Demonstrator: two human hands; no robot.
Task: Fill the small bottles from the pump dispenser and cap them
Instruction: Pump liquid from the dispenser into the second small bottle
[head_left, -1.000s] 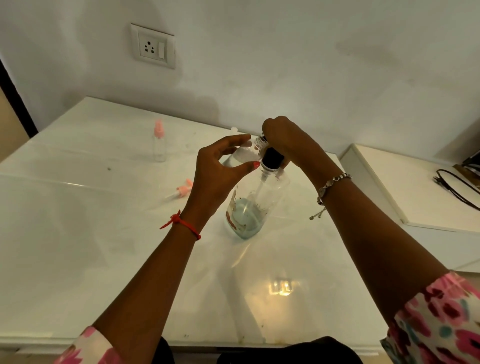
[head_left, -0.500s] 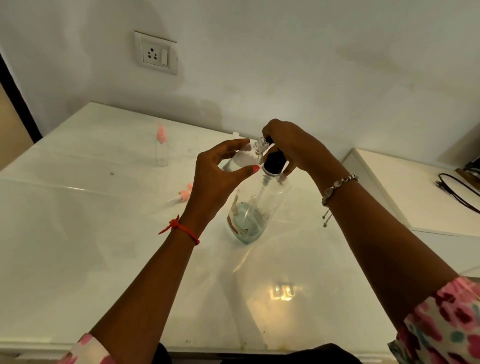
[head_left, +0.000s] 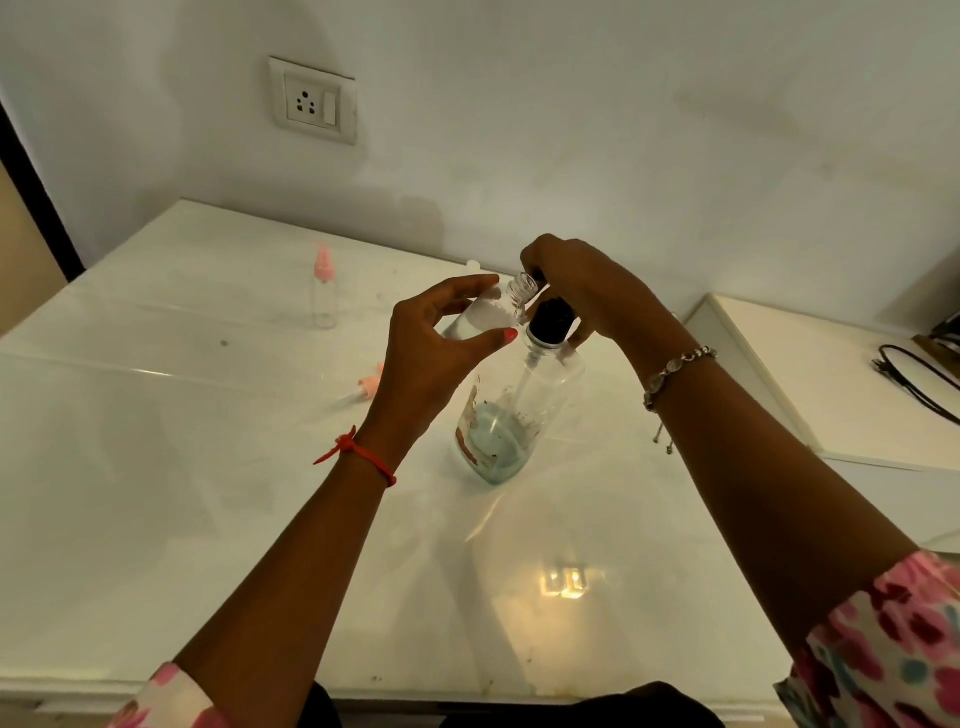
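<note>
At the centre of the frame, my left hand (head_left: 431, 353) holds a small bottle (head_left: 480, 318) above the bench (head_left: 156, 493), the fingers (head_left: 462, 287) and thumb curled round its clear body. The bottle is tilted, its open threaded neck pointing up and to the right, close under my right hand (head_left: 587, 291). That hand sits on top of the pump dispenser (head_left: 511, 421), fingers curled down over the pump head and hiding the spout, so I cannot tell whether the neck touches it. Only the black collar below the hand shows. The dispenser stands on the bench at centre, just right of my left wrist, a clear bottle with a little pale bluish liquid at its bottom and a dip tube running down inside. In the upper left of the frame, well apart from both hands, a second small bottle (head_left: 324, 296) stands upright with a pink top on. A loose pink cap (head_left: 371, 385) lies on the bench at centre left, between that bottle and my left hand. A red thread (head_left: 358, 453) circles my left wrist and a bracelet (head_left: 675, 371) my right. A wall socket (head_left: 313, 101) sits in the upper left, and a black cable (head_left: 914, 382) lies on a white surface at the right edge.
</note>
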